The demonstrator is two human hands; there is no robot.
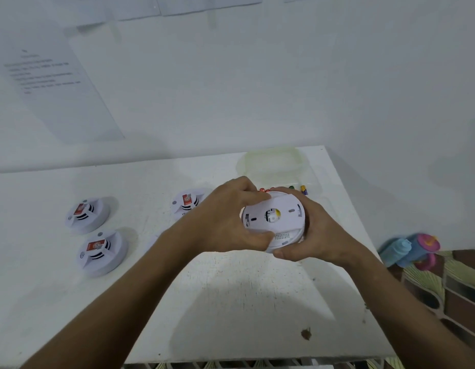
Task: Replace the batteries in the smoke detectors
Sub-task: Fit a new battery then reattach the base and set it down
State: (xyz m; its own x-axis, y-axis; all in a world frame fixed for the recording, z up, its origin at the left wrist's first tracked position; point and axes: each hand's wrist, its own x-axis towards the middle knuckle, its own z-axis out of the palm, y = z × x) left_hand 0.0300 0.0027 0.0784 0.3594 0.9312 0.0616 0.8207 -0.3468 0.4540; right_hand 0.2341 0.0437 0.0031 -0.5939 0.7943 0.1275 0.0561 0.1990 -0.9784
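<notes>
I hold a white round smoke detector (pixel 275 218) above the table with its back plate facing me; a yellow part shows through the centre hole. My left hand (pixel 225 217) grips its left rim and back plate. My right hand (pixel 311 235) cups its right and lower rim. Three more detectors with red stickers rest face up on the table: one at the far left (pixel 87 214), one below it (pixel 101 251), one (pixel 187 203) partly behind my left hand. Several coloured batteries (pixel 297 189) lie in a clear container (pixel 273 163) behind my hands.
The white table (pixel 231 302) meets a white wall, with its right edge near my right forearm. A printed sheet (pixel 57 83) hangs on the wall at left. Blue and pink plastic things (pixel 409 251) lie on a patterned mat (pixel 449 288) at right. A brown spot (pixel 306 333) marks the table front.
</notes>
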